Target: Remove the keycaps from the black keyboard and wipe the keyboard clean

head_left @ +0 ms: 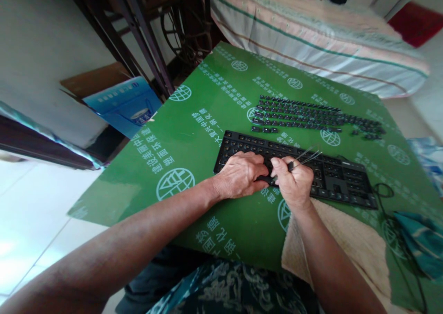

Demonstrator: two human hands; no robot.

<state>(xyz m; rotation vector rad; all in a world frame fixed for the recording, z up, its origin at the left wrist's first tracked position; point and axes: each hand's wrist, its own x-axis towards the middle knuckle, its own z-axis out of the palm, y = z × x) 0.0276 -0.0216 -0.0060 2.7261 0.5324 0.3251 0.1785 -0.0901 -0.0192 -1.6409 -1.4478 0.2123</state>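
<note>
Keyboard (327, 172) lies on the green table (238, 233), keycaps (298, 114) at its twelve o'clock. Left hand (243, 174) curls over it (cannot tell if gripping); right hand (295, 181) pinches a wire tool (291, 166) toward two o'clock.

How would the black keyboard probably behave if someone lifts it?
The black keyboard will likely stay stiff, since its long frame lies straight. It looks thin and flat, so it should hardly roll and may feel light for its size. The black cable looped beside its right end might drag along, if attached.
</note>
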